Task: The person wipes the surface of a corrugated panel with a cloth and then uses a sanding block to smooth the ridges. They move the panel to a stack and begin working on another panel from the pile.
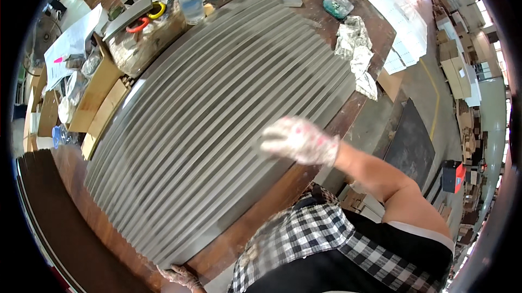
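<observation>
Brown counter point(261, 206) in a big workroom. Across the middle of the frame lies a wide grey ribbed panel point(217, 108). My left hand point(179, 275) is by its bottom corner, low in the frame; I can't tell if it pinches. My right hand point(298, 141), fingers bent, is blurry near the middle, so I can't tell its grip. The panel looks stiff, smooth and maybe heavy; opposite edges seem best to hold.

Two hands point(300, 142), over twelve grey strips point(217, 97)

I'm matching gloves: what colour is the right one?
Right glove: off-white with pinkish patches; head view shows it.
</observation>
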